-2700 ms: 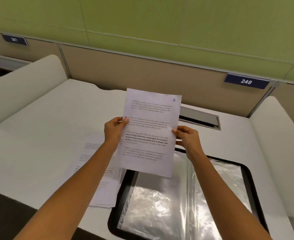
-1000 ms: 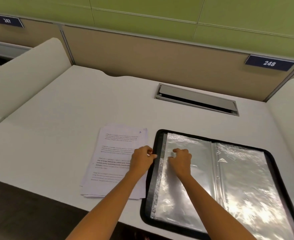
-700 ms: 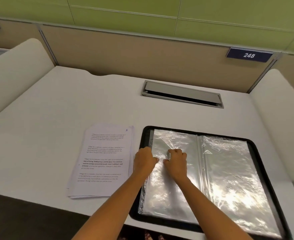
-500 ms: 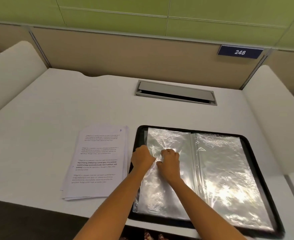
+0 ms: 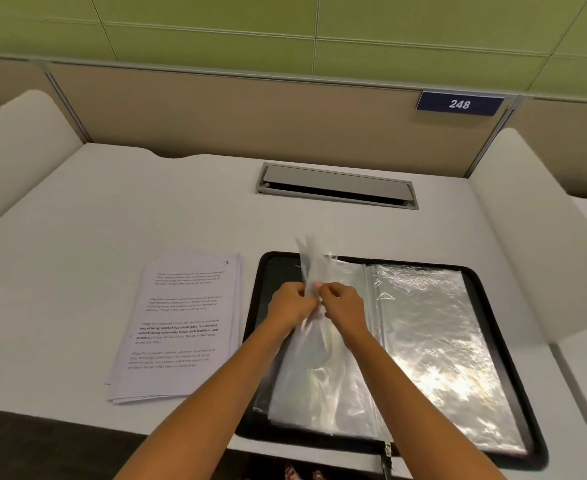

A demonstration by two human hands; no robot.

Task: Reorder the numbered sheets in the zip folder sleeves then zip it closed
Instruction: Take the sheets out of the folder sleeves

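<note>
A thin, clear, crinkled plastic sleeve is pinched at its outer edge by the fingers of the left hand and right hand, raised over the open black zip folder. It is judged light, limp and slippery; the edge is best gripped. White printed sheets are stacked at nine o'clock of the folder.

Bright, even light falls from overhead. White glare breaks across the sleeves in the right half of the zip folder. The lifted sleeve over its left half smears with motion. Behind the folder, the partition bows toward the edges.
</note>
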